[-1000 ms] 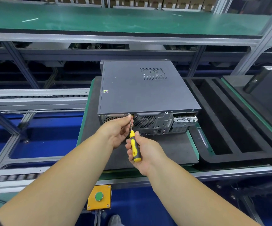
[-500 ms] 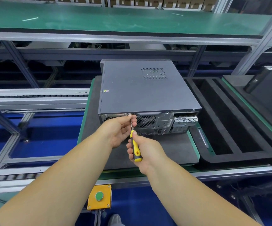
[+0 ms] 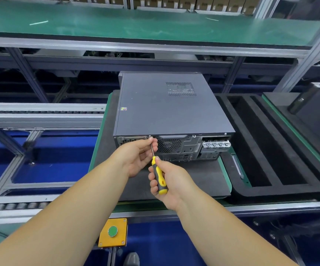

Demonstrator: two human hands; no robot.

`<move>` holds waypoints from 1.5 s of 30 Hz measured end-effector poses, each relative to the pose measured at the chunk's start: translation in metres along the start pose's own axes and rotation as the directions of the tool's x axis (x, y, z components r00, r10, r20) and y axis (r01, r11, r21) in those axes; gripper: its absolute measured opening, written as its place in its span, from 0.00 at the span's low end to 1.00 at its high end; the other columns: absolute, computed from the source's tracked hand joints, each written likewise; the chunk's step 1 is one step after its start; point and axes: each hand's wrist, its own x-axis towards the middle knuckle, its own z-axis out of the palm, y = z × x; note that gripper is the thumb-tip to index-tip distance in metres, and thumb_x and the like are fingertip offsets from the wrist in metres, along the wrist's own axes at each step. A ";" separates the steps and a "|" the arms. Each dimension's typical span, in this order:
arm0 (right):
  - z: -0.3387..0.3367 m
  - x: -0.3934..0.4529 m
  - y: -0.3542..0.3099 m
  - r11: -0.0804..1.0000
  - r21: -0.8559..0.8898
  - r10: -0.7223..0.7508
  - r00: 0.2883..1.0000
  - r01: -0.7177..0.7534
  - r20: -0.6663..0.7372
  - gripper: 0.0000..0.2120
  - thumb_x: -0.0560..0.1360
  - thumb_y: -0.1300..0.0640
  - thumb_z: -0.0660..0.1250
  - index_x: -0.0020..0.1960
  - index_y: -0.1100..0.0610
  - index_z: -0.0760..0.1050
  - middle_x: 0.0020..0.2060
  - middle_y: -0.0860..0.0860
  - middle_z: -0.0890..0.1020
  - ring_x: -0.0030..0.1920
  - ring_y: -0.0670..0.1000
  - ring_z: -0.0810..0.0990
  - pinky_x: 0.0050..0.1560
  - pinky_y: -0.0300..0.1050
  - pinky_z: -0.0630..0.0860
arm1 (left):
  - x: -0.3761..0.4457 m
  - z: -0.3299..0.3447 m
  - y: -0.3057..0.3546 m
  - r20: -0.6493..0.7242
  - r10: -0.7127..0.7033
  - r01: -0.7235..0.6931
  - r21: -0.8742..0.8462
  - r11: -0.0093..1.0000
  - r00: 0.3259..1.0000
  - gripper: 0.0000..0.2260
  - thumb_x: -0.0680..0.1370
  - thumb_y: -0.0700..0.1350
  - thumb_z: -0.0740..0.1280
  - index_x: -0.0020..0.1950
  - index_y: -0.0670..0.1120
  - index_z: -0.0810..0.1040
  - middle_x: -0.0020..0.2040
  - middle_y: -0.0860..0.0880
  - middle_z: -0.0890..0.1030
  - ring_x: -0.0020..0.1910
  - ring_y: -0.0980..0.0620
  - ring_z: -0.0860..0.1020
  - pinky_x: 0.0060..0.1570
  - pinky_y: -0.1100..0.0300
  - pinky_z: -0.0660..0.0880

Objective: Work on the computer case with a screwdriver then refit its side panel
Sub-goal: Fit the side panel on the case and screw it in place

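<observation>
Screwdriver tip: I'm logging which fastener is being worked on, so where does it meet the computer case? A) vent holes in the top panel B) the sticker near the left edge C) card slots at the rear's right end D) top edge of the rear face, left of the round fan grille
D: the screwdriver, gripped by the right hand, runs its shaft through the left hand fingers up to a screw on the computer case rear top edge, left of the fan grille.

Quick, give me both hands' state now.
Left hand: pinching the thin metal screwdriver shaft.
Right hand: gripping the yellow-and-black screwdriver handle.
</observation>
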 end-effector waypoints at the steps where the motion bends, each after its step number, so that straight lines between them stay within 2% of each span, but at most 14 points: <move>1: -0.005 -0.002 -0.001 0.999 -0.038 -0.007 1.000 0.007 0.010 0.17 0.79 0.47 0.66 0.49 0.61 0.81 0.32 0.53 0.80 0.28 0.47 0.76 0.28 0.38 0.74 | -0.002 -0.002 0.000 0.014 0.003 -0.003 0.007 1.000 1.000 0.06 0.77 0.43 0.70 0.47 0.43 0.85 0.43 0.48 0.85 0.39 0.56 0.83 0.35 0.65 0.79; 4: -0.021 -0.006 -0.006 0.983 -0.159 -0.084 0.995 0.093 0.061 0.16 0.80 0.47 0.66 0.49 0.60 0.83 0.36 0.54 0.81 0.35 0.49 0.79 0.36 0.41 0.77 | -0.011 -0.006 0.002 0.024 0.051 -0.052 0.048 0.998 0.998 0.07 0.76 0.45 0.70 0.44 0.46 0.87 0.43 0.49 0.85 0.40 0.56 0.83 0.35 0.65 0.79; 7: -0.029 -0.011 -0.011 0.883 -0.416 -0.185 0.975 0.219 0.119 0.14 0.80 0.47 0.66 0.48 0.55 0.85 0.43 0.54 0.80 0.44 0.53 0.78 0.41 0.44 0.75 | -0.024 -0.006 0.003 0.032 0.155 -0.158 0.128 0.979 0.987 0.07 0.76 0.45 0.70 0.44 0.47 0.87 0.42 0.49 0.84 0.37 0.57 0.82 0.34 0.66 0.78; 11: -0.038 -0.011 -0.009 0.790 -0.465 -0.290 0.912 0.399 0.291 0.08 0.78 0.55 0.69 0.53 0.57 0.83 0.37 0.49 0.81 0.36 0.46 0.79 0.39 0.39 0.77 | -0.044 0.004 0.000 0.077 0.302 -0.311 0.280 0.908 0.950 0.07 0.77 0.47 0.68 0.49 0.48 0.86 0.44 0.48 0.84 0.39 0.56 0.80 0.39 0.65 0.77; 13: -0.041 -0.009 -0.006 0.744 -0.489 -0.326 0.886 0.455 0.328 0.08 0.77 0.58 0.70 0.56 0.56 0.79 0.39 0.49 0.81 0.33 0.41 0.79 0.33 0.33 0.74 | -0.055 0.008 -0.007 0.081 0.352 -0.356 0.366 0.859 0.932 0.08 0.79 0.48 0.67 0.53 0.49 0.85 0.46 0.49 0.85 0.41 0.55 0.80 0.43 0.63 0.78; 15: -0.041 -0.005 -0.002 0.705 -0.524 -0.345 0.877 0.477 0.334 0.08 0.78 0.59 0.69 0.57 0.55 0.77 0.41 0.50 0.81 0.35 0.42 0.79 0.32 0.32 0.74 | -0.067 0.008 -0.018 0.035 0.380 -0.355 0.441 0.824 0.924 0.09 0.80 0.48 0.65 0.56 0.50 0.83 0.47 0.51 0.85 0.44 0.55 0.81 0.47 0.62 0.78; 20: -0.026 0.003 0.010 0.728 -0.484 -0.294 0.859 0.486 0.420 0.07 0.78 0.63 0.67 0.55 0.63 0.77 0.41 0.55 0.81 0.36 0.48 0.79 0.34 0.37 0.76 | -0.105 -0.019 -0.050 -0.081 0.385 -0.284 0.540 0.792 0.919 0.10 0.80 0.47 0.65 0.60 0.51 0.80 0.49 0.52 0.84 0.49 0.54 0.81 0.52 0.58 0.76; 22: -0.012 0.005 0.018 0.720 -0.494 -0.267 0.851 0.488 0.452 0.06 0.77 0.63 0.68 0.54 0.62 0.77 0.44 0.58 0.83 0.38 0.49 0.82 0.38 0.39 0.79 | -0.123 -0.035 -0.060 -0.117 0.392 -0.273 0.541 0.796 0.913 0.10 0.78 0.46 0.68 0.59 0.51 0.80 0.51 0.48 0.84 0.50 0.51 0.82 0.51 0.60 0.78; 25: 0.014 0.007 0.037 0.736 -0.506 -0.196 0.857 0.450 0.477 0.07 0.76 0.63 0.69 0.54 0.62 0.77 0.47 0.61 0.84 0.39 0.52 0.83 0.46 0.47 0.81 | -0.148 -0.060 -0.071 -0.183 0.452 -0.268 0.595 0.758 0.873 0.12 0.75 0.43 0.73 0.56 0.53 0.81 0.52 0.43 0.82 0.51 0.44 0.82 0.54 0.54 0.78; 28: 0.038 0.008 0.061 0.700 -0.553 -0.149 0.850 0.452 0.505 0.07 0.75 0.63 0.70 0.53 0.59 0.76 0.46 0.59 0.83 0.38 0.51 0.82 0.40 0.43 0.79 | -0.167 -0.084 -0.077 -0.260 0.519 -0.243 0.660 0.711 0.814 0.14 0.72 0.40 0.75 0.51 0.58 0.81 0.48 0.45 0.82 0.40 0.48 0.80 0.42 0.60 0.78; 31: 0.060 0.010 0.088 0.645 -0.611 -0.111 0.848 0.458 0.517 0.08 0.74 0.61 0.71 0.51 0.55 0.75 0.47 0.57 0.84 0.42 0.54 0.85 0.46 0.49 0.81 | -0.183 -0.111 -0.086 -0.325 0.546 -0.201 0.691 0.695 0.772 0.14 0.71 0.41 0.75 0.46 0.61 0.81 0.42 0.51 0.81 0.33 0.57 0.78 0.33 0.67 0.73; 35: 0.085 0.012 0.126 0.582 -0.699 0.017 0.854 0.415 0.520 0.09 0.76 0.57 0.71 0.54 0.54 0.74 0.45 0.51 0.84 0.39 0.47 0.85 0.38 0.39 0.80 | -0.205 -0.157 -0.109 -0.417 0.532 -0.030 0.766 0.642 0.737 0.11 0.73 0.45 0.74 0.50 0.59 0.79 0.42 0.54 0.81 0.32 0.55 0.80 0.33 0.63 0.76; 40: 0.104 0.022 0.177 0.509 -0.788 0.088 0.890 0.347 0.448 0.11 0.78 0.55 0.66 0.59 0.55 0.73 0.53 0.54 0.81 0.45 0.49 0.82 0.40 0.43 0.73 | -0.225 -0.220 -0.148 -0.579 0.438 0.203 0.733 0.650 0.687 0.09 0.73 0.46 0.73 0.47 0.60 0.78 0.40 0.58 0.79 0.28 0.60 0.78 0.25 0.68 0.71; 45: 0.106 0.036 0.207 0.494 -0.820 0.077 0.924 0.290 0.374 0.08 0.79 0.54 0.65 0.57 0.55 0.74 0.53 0.54 0.81 0.46 0.52 0.81 0.45 0.46 0.74 | -0.219 -0.265 -0.182 -0.653 0.343 0.373 0.704 0.605 0.675 0.10 0.71 0.48 0.74 0.51 0.55 0.78 0.39 0.56 0.79 0.36 0.59 0.78 0.33 0.64 0.70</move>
